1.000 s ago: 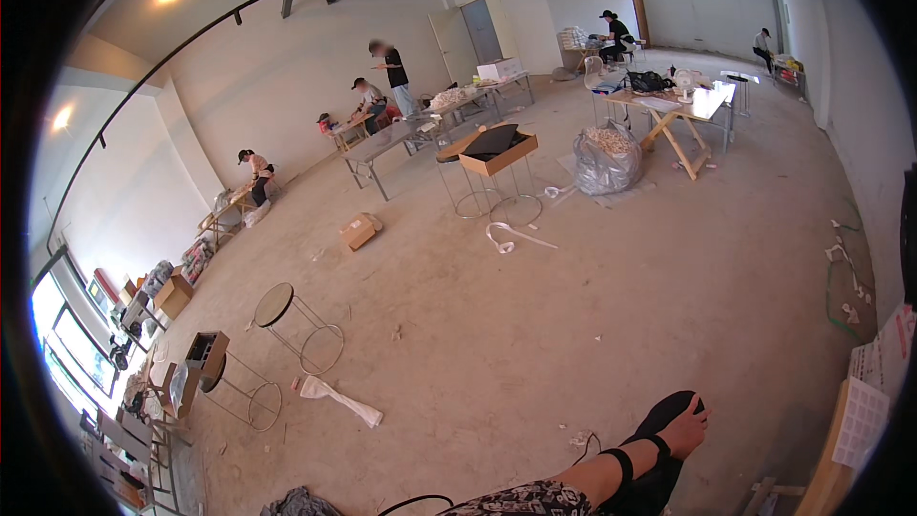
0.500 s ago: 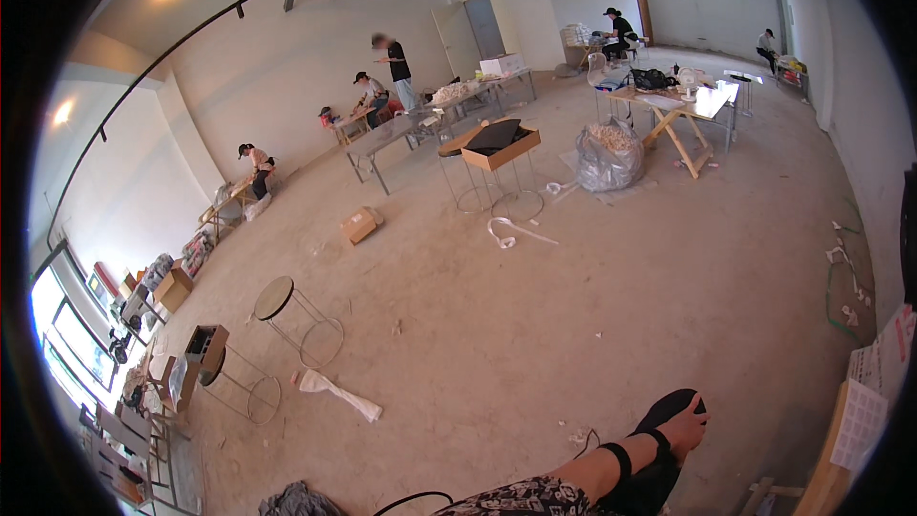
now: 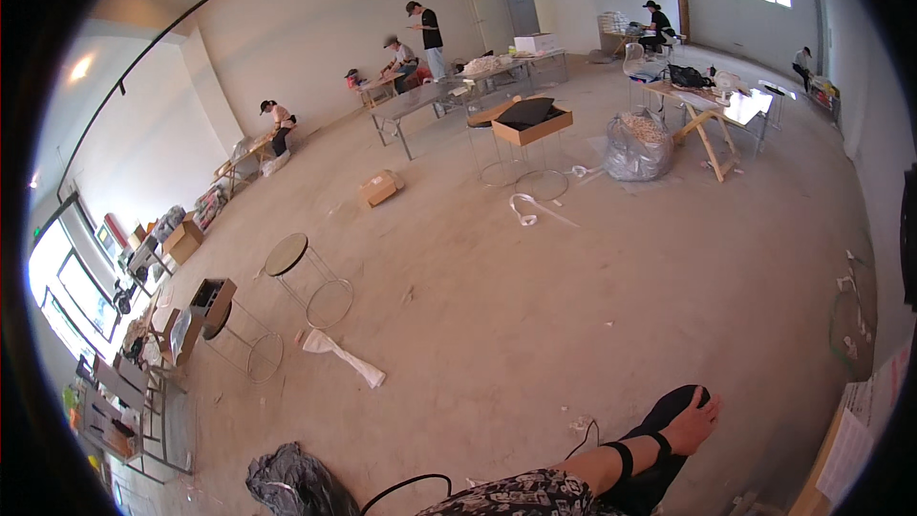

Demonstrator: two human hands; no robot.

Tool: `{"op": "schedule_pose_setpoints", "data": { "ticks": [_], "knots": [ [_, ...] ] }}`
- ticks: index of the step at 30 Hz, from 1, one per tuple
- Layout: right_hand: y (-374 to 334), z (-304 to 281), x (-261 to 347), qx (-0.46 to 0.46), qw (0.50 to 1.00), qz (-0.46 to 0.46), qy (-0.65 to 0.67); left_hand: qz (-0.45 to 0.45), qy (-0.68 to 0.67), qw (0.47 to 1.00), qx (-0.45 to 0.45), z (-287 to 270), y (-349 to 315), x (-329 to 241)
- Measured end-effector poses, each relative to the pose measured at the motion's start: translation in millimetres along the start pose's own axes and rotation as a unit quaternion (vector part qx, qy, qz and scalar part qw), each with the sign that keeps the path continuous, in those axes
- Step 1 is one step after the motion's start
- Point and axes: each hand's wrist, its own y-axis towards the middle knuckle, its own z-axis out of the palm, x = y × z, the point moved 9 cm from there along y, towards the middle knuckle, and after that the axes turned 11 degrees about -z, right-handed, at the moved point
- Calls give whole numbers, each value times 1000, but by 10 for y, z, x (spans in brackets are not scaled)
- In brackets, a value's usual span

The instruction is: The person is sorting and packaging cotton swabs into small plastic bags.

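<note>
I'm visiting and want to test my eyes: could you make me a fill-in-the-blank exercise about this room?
The person's bare right hand rests against something coloured ____.
The long, crumpled white cloth strip lies on the ____.
In the picture, the bulging translucent plastic sack stands to the ____ of the open brown cardboard box holding black material.

Missing words: black; floor; right.

A black sleeve (image 3: pixel 511 499) printed with a white pattern is worn. Two narrow black straps (image 3: pixel 626 460) are fastened around the right forearm (image 3: pixel 594 467), towards the right hand (image 3: pixel 690 428). Plain black cloth (image 3: pixel 642 492) is seen beneath.
</note>
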Motion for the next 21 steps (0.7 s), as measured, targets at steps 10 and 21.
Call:
{"op": "schedule_pose_setpoints", "data": {
  "ticks": [10, 21],
  "knots": [
    [292, -224, 84, -64, 993, -85, -52, -162, -221, 952, 137, -277, -104, 388],
    [427, 113, 255, -118, 975, -162, -94, -32, -215, 964, 151, -324, -537, 137]
  ]
}}
